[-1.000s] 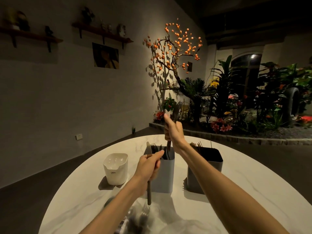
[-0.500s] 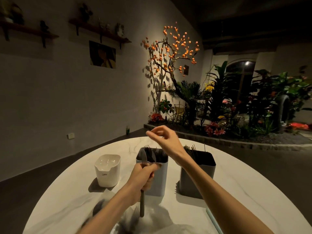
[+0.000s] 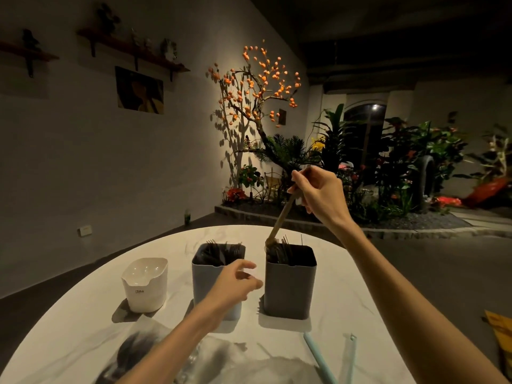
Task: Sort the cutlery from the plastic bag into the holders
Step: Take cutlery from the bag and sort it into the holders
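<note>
— Where is this?
— A round white marble table (image 3: 346, 286) in a dim room with an orange-fruited tree (image 3: 255, 87).
— The utensil?
— The right hand (image 3: 321, 195) pinches a brown-handled utensil (image 3: 282, 214), tilted, its lower end in the dark grey square holder (image 3: 289, 284).
— Count?
— Three holders: a grey-blue square holder (image 3: 207, 278) and a white holder (image 3: 145, 284) besides. The left hand (image 3: 235, 286) hangs relaxed, holding nothing.

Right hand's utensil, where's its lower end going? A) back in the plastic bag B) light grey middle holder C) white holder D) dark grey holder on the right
D: the right hand pinches the utensil's brown handle at an angle, and its lower end sits in the mouth of the dark grey holder, among cutlery already standing there.
</note>
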A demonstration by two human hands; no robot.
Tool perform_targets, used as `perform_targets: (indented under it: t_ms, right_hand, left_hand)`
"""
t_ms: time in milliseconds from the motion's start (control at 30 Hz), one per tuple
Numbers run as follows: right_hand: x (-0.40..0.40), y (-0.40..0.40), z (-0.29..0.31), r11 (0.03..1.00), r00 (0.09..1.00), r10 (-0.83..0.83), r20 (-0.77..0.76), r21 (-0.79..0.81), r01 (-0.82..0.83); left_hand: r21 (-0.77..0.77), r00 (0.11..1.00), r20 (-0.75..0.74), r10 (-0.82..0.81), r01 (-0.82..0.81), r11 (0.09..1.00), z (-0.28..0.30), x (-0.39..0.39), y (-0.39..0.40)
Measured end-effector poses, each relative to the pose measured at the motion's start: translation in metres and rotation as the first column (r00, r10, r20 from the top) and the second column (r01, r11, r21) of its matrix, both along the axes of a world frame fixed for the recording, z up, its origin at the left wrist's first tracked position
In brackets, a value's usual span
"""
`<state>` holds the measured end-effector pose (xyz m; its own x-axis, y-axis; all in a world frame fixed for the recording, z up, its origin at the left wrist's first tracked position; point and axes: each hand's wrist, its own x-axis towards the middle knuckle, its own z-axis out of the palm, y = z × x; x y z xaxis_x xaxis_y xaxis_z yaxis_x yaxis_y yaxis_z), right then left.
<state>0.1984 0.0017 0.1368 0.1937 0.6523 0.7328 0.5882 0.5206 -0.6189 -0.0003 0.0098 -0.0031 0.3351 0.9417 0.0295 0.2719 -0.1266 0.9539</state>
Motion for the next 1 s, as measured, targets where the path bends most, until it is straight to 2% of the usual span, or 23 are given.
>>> perform_targets:
  t_ms: [133,233,267,333,367,400,433,467,533,600,667,733,767,800,833,900,1000]
  right_hand:
    - [0.032,0.018,-0.024,0.986,0.98,-0.152,0.126,-0.05,0.16]
    - [0.043,0.026,-0.064,0.967,0.969,-0.145,0.202,-0.178,0.182]
    - [0.043,0.026,-0.076,0.955,0.966,-0.116,0.233,-0.241,0.173]
    - [0.04,0.022,-0.091,0.923,0.961,-0.075,0.266,-0.347,0.168]
    - [0.04,0.02,-0.092,0.915,0.959,-0.085,0.271,-0.359,0.183]
    - [0.037,0.015,-0.09,0.919,0.951,-0.112,0.287,-0.333,0.209]
    - [0.031,0.008,-0.086,0.928,0.941,-0.139,0.307,-0.292,0.232]
    - [0.023,-0.003,-0.08,0.936,0.94,-0.137,0.314,-0.27,0.226]
    - [0.0,-0.036,-0.075,0.924,0.947,0.021,0.32,-0.369,0.104]
    - [-0.029,-0.072,-0.083,0.813,0.888,0.316,0.333,-0.578,-0.072]
    - [-0.059,-0.1,-0.103,0.66,0.776,0.559,0.293,-0.724,-0.201]
    - [-0.084,-0.112,-0.129,0.597,0.692,0.66,0.293,-0.763,-0.246]
    - [-0.095,-0.114,-0.141,0.594,0.672,0.672,0.311,-0.768,-0.24]
    - [-0.103,-0.113,-0.153,0.595,0.665,0.674,0.322,-0.77,-0.231]
    - [-0.109,-0.11,-0.162,0.6,0.668,0.666,0.332,-0.771,-0.215]
    - [-0.118,-0.104,-0.172,0.619,0.683,0.641,0.351,-0.763,-0.188]
    - [-0.127,-0.095,-0.174,0.648,0.689,0.61,0.391,-0.746,-0.151]
  left_hand:
    - [0.01,0.981,-0.165,-0.107,0.11,0.994,-0.01,-0.001,-0.001]
    - [-0.055,0.903,-0.341,-0.261,0.258,0.965,-0.013,-0.008,-0.013]
    - [-0.103,0.84,-0.425,-0.338,0.326,0.94,-0.014,-0.012,-0.017]
    - [-0.153,0.653,-0.637,-0.409,0.414,0.898,-0.016,-0.023,-0.03]
    - [-0.126,0.567,-0.729,-0.383,0.439,0.89,-0.018,-0.027,-0.035]
    - [-0.089,0.523,-0.786,-0.329,0.431,0.898,-0.02,-0.032,-0.039]
    - [-0.04,0.54,-0.8,-0.262,0.388,0.921,-0.021,-0.037,-0.042]
    - [0.022,0.602,-0.775,-0.19,0.326,0.945,-0.021,-0.042,-0.043]
    - [0.162,0.732,-0.679,-0.048,0.214,0.963,-0.02,-0.056,-0.044]
    - [0.292,0.847,-0.529,0.048,0.128,0.948,-0.014,-0.07,-0.049]
    - [0.357,0.941,-0.33,0.078,0.048,0.933,-0.003,-0.083,-0.058]
    - [0.372,0.969,-0.225,0.108,-0.017,0.928,0.01,-0.094,-0.073]
    - [0.394,0.958,-0.257,0.127,-0.017,0.919,0.016,-0.1,-0.08]
    - [0.43,0.922,-0.353,0.161,0.007,0.903,0.019,-0.108,-0.087]
    - [0.48,0.844,-0.492,0.214,0.058,0.875,0.02,-0.114,-0.094]
    - [0.558,0.622,-0.698,0.355,0.161,0.814,0.019,-0.13,-0.107]
    - [0.524,0.468,-0.764,0.444,0.05,0.85,0.012,-0.155,-0.121]
